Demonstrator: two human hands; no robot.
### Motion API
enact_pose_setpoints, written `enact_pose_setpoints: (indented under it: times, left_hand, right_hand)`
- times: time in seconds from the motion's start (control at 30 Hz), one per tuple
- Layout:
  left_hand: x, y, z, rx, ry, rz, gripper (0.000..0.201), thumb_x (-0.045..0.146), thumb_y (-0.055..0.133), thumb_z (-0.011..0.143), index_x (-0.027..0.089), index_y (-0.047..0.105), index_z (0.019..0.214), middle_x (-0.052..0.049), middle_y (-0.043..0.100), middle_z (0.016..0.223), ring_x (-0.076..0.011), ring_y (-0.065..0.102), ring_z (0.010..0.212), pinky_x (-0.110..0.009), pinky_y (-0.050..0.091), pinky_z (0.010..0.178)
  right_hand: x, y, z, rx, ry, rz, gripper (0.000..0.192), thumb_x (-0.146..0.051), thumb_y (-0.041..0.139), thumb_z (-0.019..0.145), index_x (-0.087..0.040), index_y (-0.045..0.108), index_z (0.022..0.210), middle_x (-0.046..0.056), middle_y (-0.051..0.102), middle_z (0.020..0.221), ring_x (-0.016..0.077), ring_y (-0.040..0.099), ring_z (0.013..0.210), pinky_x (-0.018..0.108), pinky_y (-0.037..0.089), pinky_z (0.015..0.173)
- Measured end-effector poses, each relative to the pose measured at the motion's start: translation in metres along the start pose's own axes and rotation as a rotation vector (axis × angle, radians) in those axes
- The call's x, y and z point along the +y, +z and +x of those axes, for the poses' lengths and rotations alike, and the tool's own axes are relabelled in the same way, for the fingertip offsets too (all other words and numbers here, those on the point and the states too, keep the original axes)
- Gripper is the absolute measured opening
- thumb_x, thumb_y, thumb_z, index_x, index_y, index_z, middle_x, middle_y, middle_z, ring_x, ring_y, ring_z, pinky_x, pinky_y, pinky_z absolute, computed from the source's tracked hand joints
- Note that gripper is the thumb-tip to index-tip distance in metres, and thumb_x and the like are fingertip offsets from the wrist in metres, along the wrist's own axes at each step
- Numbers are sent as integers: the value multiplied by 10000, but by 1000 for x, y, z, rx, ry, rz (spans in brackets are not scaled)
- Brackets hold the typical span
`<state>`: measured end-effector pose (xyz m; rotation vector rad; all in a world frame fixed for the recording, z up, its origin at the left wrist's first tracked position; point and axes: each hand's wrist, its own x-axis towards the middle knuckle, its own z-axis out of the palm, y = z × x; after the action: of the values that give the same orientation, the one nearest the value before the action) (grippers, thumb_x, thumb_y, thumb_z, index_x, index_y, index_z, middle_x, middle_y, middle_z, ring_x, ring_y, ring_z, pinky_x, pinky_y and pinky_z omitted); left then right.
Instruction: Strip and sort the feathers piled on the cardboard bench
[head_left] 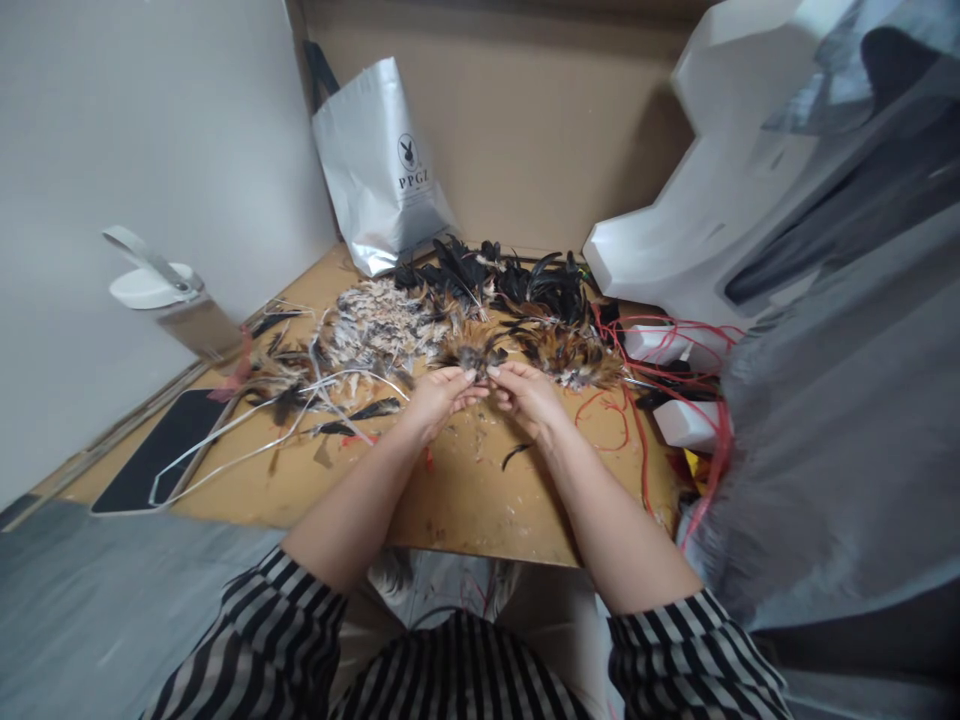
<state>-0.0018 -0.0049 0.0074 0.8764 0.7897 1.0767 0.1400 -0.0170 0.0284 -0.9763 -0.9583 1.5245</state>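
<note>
Close together over the middle of the wooden table [480, 500], both my hands pinch a small tuft of brown and dark feathers [474, 355]. My left hand [445, 395] holds its left side between thumb and fingertips. On the other side, my right hand [527, 395] grips it the same way. Just behind lie a pile of pale, grey-flecked feathers [382, 325], long black feathers [465, 275] and a bunch of brown-gold feathers [574, 350]. How the tuft is joined at its base is too small to make out.
A silver bag [382, 170] stands at the back. At left are a phone [157, 450], a lidded bottle [187, 310] and white cord [247, 410]. Red string [641, 450] tangles around white blocks [686, 425] at right, beside grey cloth [847, 430].
</note>
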Motion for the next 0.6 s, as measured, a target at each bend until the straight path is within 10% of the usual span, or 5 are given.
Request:
enact_pose_setpoints:
  times: [0.6]
  left_hand:
    - [-2,1,-1,-21,-21,10,146,223,678,660,87,646,705,-66,641,625,-70,572,526,-154,426,512]
  right_hand:
    - [13,7,4,101,-41,12,334,-307,764,442,-176,515,621,-61,534,511,54,402,413,188,225,404]
